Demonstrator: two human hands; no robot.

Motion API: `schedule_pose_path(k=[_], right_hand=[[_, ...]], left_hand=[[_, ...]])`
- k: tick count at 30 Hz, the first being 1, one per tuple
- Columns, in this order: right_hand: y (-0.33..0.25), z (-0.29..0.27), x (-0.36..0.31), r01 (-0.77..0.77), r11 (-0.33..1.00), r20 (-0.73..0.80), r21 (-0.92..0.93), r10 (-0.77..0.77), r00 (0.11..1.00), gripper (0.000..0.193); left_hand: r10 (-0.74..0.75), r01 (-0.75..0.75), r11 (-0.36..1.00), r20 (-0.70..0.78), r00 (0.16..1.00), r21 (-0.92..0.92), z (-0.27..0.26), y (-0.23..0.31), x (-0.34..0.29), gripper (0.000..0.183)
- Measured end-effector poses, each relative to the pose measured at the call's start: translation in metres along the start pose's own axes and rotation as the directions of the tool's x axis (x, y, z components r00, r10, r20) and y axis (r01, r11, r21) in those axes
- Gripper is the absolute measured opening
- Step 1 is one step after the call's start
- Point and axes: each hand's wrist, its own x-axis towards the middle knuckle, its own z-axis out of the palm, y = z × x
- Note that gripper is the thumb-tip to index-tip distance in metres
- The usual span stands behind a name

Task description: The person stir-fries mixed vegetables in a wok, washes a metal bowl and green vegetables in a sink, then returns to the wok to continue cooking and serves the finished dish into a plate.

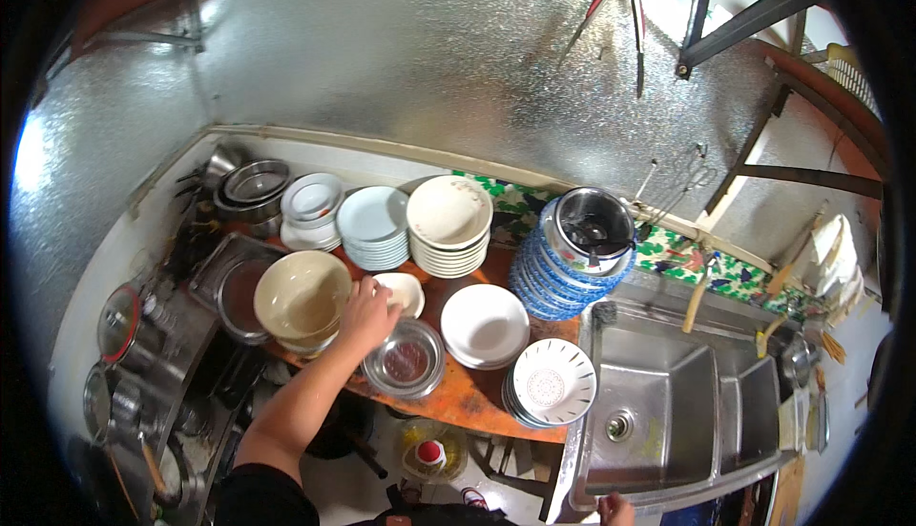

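Note:
My left hand (368, 312) reaches over the wooden table, with fingers bent and thumb drawn in at the left end of a small white dish (405, 289). Its knuckles come close to the right rim of a large beige bowl (303, 297), which sits on other bowls. Just nearer than the hand are stacked steel bowls (404, 359). At the lower edge, by the front rim of the sink, my right hand (615, 510) shows only in part; its fingers are curled, and what they hold, if anything, is hidden.
Plate stacks (374, 216) and cream bowls (448, 213) line the back. White bowls (485, 326), patterned bowls (553, 383) and a tall blue-white stack (549, 283) stand right. Beyond is a two-basin steel sink (658, 383). Pans and lids (119, 324) fill the left side.

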Motion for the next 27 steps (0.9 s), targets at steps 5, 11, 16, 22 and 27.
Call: schedule_pose_path(k=[5, 11, 16, 22, 27], right_hand=[[0.052, 0.041, -0.098, -0.084, 0.962, -0.14, -0.26, 0.049, 0.989, 0.043], [0.123, 0.089, -0.25, -0.396, 0.886, -0.206, -0.239, 0.353, 0.913, 0.034], [0.152, 0.114, -0.304, -0.559, 0.812, -0.155, -0.169, 0.538, 0.829, 0.033], [0.207, 0.116, -0.303, -0.576, 0.816, -0.058, -0.055, 0.573, 0.817, 0.032], [0.265, 0.113, -0.337, -0.594, 0.762, -0.044, 0.256, 0.623, 0.781, 0.032]], left_hand=[[-0.387, 0.47, 0.61, 0.278, 0.879, -0.638, 0.052, -0.005, 0.156, 0.056], [-0.311, 0.367, 0.554, 0.223, 0.924, -0.747, 0.065, -0.021, 0.219, 0.028], [-0.25, 0.232, 0.506, 0.116, 0.961, -0.831, -0.002, -0.019, 0.182, 0.026], [-0.116, 0.34, 0.158, 0.325, 0.939, -0.927, -0.072, 0.014, 0.036, 0.032], [0.038, 0.375, -0.268, 0.379, 0.925, -0.887, -0.062, 0.122, -0.096, 0.035]])
